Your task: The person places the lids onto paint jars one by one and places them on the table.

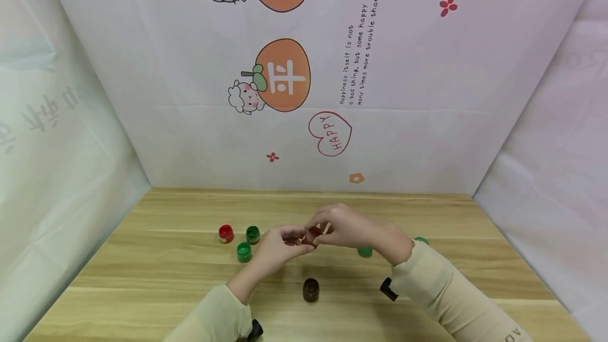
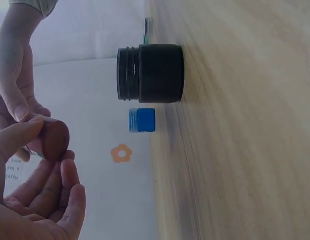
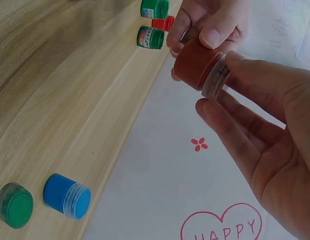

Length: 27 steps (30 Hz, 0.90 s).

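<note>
A reddish-brown paint jar (image 3: 195, 65) is held up above the table between the two hands. My left hand (image 1: 280, 247) grips the jar's body, thumb on one side and fingers on the other. The right hand (image 1: 347, 226) pinches the clear ribbed lid (image 3: 216, 76) at the jar's mouth with thumb and fingertips. The jar's base (image 2: 55, 139) faces the left wrist camera. Nearer the body, a dark jar (image 1: 311, 290) stands upright without a lid, its threaded neck bare in the left wrist view.
Left of the hands stand a red jar (image 1: 226, 234), a dark green jar (image 1: 253, 234) and a brighter green jar (image 1: 244, 252). A blue jar (image 3: 67, 196) with a clear ribbed top and a green jar (image 3: 14, 205) are on the wooden table (image 1: 157, 289). White printed sheets (image 1: 404, 136) surround it.
</note>
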Each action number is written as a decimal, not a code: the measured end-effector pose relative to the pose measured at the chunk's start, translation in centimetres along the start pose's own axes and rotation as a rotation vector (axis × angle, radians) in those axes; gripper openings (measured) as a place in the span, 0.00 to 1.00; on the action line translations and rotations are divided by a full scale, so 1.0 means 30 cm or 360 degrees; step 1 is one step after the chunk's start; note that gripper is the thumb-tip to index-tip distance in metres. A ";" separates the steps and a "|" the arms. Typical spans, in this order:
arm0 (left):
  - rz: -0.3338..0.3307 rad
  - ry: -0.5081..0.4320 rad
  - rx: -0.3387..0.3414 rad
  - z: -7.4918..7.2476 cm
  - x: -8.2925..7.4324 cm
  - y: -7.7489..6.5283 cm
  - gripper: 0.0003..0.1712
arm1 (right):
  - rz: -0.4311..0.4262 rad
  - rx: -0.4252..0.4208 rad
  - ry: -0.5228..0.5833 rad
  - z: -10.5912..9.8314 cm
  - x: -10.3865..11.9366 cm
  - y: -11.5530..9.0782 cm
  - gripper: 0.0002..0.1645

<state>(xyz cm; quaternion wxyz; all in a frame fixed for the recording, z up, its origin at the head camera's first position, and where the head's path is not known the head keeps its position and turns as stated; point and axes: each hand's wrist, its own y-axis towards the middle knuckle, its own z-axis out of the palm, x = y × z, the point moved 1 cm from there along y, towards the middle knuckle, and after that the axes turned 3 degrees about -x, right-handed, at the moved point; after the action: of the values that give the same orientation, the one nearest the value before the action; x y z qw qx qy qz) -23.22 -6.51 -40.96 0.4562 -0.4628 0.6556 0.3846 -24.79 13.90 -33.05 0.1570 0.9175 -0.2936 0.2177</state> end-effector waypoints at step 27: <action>0.0050 -0.0038 -0.0011 -0.002 -0.003 -0.014 0.21 | -0.0183 -0.0068 -0.0033 0.008 0.006 -0.013 0.14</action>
<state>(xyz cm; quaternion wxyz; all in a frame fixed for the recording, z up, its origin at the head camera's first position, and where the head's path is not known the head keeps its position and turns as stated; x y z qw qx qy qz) -22.83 -6.66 -40.89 0.4565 -0.4493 0.6559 0.3994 -24.36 14.04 -33.22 0.1859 0.9314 -0.2467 0.1926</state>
